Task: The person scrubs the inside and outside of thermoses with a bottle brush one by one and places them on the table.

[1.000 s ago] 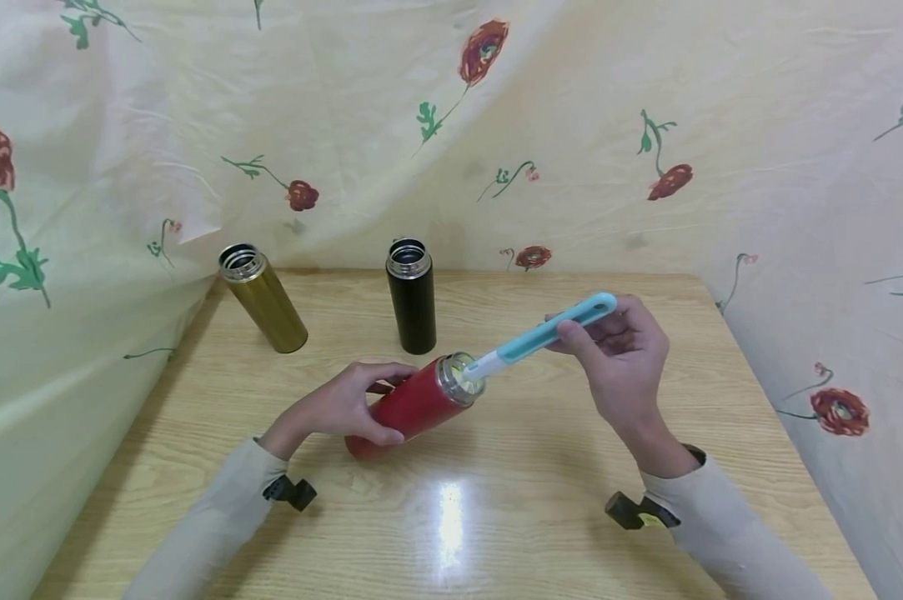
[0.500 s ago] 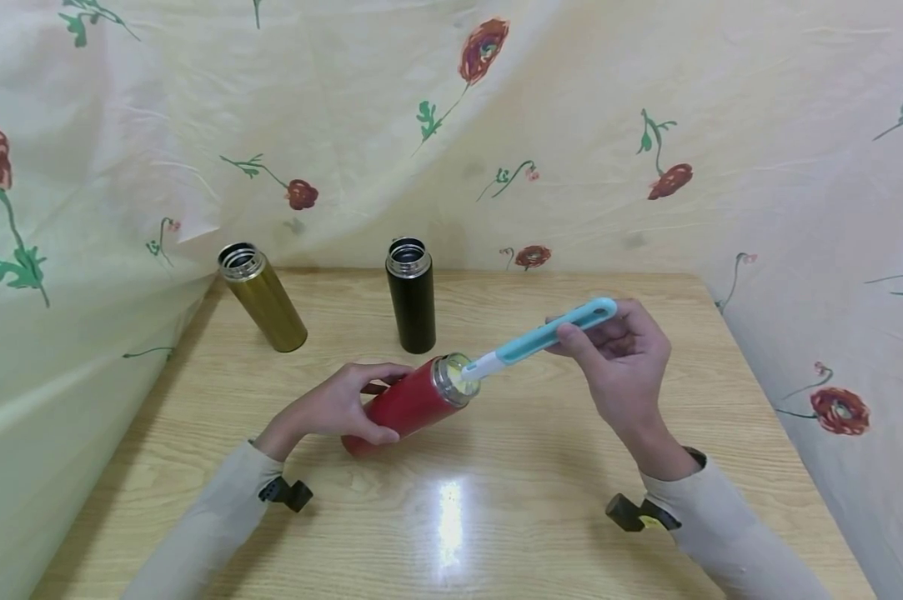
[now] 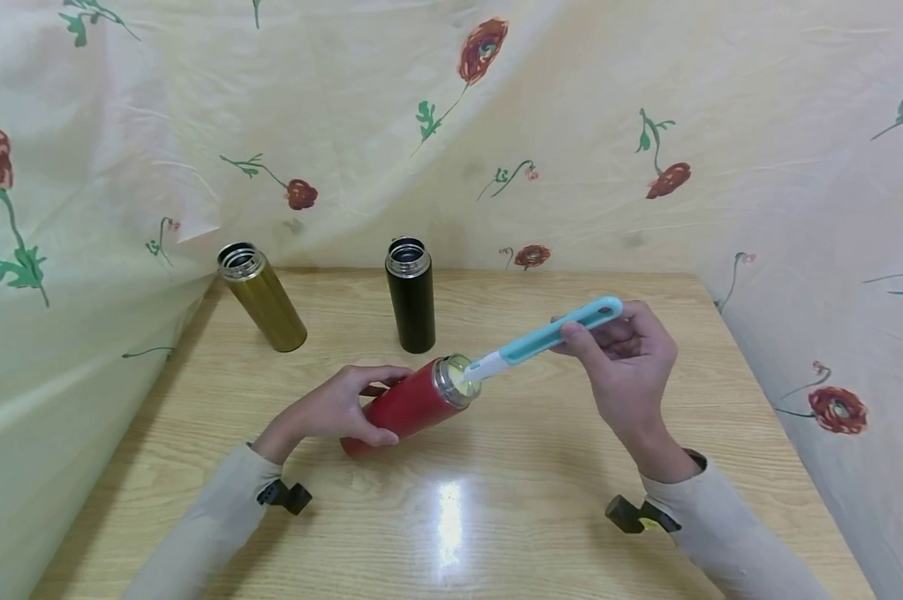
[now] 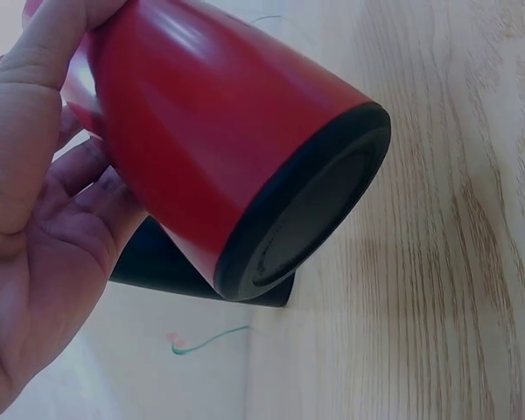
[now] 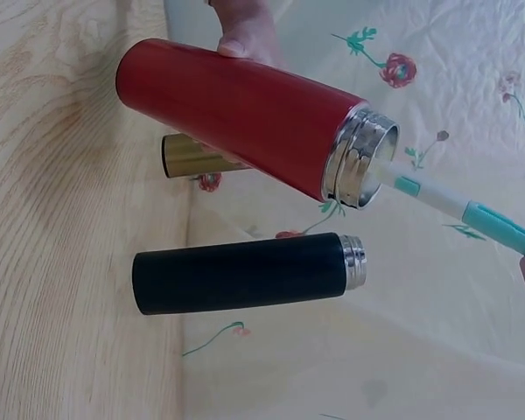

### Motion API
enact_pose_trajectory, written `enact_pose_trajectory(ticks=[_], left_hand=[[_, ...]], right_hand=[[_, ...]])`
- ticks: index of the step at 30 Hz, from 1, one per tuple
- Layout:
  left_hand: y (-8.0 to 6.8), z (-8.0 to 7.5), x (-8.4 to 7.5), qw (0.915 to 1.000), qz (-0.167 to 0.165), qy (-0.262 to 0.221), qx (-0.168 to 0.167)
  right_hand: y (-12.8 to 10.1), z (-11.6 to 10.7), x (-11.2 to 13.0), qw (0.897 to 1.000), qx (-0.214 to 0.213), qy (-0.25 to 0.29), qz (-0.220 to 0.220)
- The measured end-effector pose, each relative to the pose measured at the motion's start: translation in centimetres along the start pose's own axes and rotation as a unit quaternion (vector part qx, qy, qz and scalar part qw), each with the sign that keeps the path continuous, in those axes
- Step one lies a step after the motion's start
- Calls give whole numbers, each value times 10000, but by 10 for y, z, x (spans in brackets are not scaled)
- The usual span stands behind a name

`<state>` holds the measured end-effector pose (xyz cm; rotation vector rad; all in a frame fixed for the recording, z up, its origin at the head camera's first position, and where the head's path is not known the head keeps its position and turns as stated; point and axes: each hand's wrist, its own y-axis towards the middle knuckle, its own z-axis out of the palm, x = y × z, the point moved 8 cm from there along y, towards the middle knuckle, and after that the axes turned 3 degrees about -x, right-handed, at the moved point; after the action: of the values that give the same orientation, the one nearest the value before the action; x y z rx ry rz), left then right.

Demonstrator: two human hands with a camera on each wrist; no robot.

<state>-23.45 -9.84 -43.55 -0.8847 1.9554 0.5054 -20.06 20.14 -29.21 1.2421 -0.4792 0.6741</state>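
- My left hand (image 3: 338, 408) wraps around the lower body of the red flask (image 3: 409, 406), thumb on top and fingers beneath; the left wrist view shows its dark base (image 4: 311, 219) lifted just off the wooden table (image 3: 496, 500).
- The flask sits near the middle of the table, tilted, base toward my left forearm, steel mouth (image 3: 454, 379) raised and aimed up and to the right.
- My right hand (image 3: 631, 367) pinches the far end of the teal bottle brush (image 3: 544, 336) between thumb and fingertips, fingers curled around the handle.
- Here is the relation everything hangs on: the brush's long axis runs almost in line with the flask's, down from the right hand at upper right into the mouth at lower left.
- From the right wrist view, the white neck of the brush (image 5: 424, 194) enters the steel rim (image 5: 360, 157); the brush head is hidden inside, so I cannot tell how deep it sits.
- The right hand is the one that can travel along that axis; the left is nearer the flask and does the bracing.
- Behind, well apart from both hands, the black flask (image 3: 410, 296) and the gold flask (image 3: 263, 297) stand open, lids off, near the flowered cloth (image 3: 571, 125).
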Motion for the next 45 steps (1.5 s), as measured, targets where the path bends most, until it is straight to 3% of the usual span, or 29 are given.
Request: enact_pose_trajectory(ticks=[16,27,45], left_hand=[[5,-2,-8,9995,206,215,-83],[9,0,-11,9998,140,139,-19],[12,4,-14,9998,193,84,8]], right_hand=[[-8,2,-16,9993,-166,-41,323],[-19,12,-28,9977,158,-191,633],[-32,21,-38,9950,635,-342,698]])
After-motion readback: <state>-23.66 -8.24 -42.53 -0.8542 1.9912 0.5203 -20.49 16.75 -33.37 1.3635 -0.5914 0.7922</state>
